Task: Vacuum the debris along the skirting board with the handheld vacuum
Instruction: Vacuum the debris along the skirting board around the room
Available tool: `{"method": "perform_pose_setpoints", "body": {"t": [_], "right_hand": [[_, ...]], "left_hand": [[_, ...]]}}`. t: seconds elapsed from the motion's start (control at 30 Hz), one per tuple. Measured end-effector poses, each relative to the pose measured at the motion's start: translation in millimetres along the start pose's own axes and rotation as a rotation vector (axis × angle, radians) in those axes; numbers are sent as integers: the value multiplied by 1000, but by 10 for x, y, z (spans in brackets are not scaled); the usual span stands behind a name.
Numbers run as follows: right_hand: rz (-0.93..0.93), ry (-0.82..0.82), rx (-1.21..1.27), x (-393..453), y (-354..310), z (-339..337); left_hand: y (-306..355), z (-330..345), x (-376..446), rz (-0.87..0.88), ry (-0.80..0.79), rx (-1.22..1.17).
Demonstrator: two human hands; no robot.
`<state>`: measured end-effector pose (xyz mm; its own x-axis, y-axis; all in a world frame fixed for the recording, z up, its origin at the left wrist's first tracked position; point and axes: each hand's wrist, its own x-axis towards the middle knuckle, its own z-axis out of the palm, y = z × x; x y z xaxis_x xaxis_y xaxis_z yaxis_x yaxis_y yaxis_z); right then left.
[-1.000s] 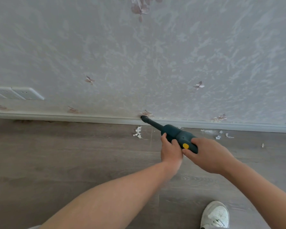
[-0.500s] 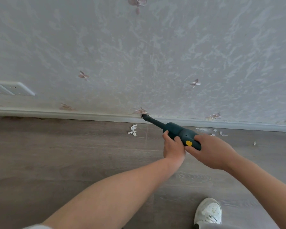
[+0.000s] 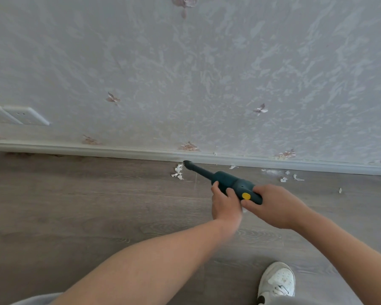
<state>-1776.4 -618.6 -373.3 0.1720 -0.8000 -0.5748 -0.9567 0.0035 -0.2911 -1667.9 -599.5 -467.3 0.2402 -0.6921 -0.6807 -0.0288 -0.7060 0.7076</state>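
Both hands on the handheld vacuum [image 3: 233,183]: left hand [image 3: 226,203] wraps the front of the dark teal body, fingers curled over the top; right hand [image 3: 275,205] grips the rear end, thumb lying alongside just below the yellow button [image 3: 246,196]. Vacuum sits low over the wood floor [image 3: 75,205], angled up-left toward the wall. Its narrow nozzle [image 3: 188,164] has its tip at the foot of the skirting board [image 3: 97,149], touching or nearly so, can't tell which. Small cluster of white debris [image 3: 178,172] on the floor just left of the nozzle tip, close beside it. More white scraps [image 3: 283,175] scattered along the skirting board to the right of the vacuum, a few farther out toward the right edge. Wall [image 3: 185,73] above is textured pale wallpaper with small floral motifs. White socket plates [image 3: 20,115] on the wall far left. White sneaker [image 3: 276,280] on the floor bottom right, below the right forearm.
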Motion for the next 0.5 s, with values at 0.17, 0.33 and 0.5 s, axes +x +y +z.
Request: {"method": "perform_pose_setpoints", "body": {"t": [0.17, 0.33, 0.5], "right_hand": [[7, -21, 82, 352, -255, 368], [40, 2, 102, 486, -253, 509], [-12, -25, 64, 360, -195, 416]], "left_hand": [[-201, -298, 395, -89, -32, -5], [-234, -352, 628, -142, -115, -21], [-306, -255, 399, -29, 41, 56]]}}
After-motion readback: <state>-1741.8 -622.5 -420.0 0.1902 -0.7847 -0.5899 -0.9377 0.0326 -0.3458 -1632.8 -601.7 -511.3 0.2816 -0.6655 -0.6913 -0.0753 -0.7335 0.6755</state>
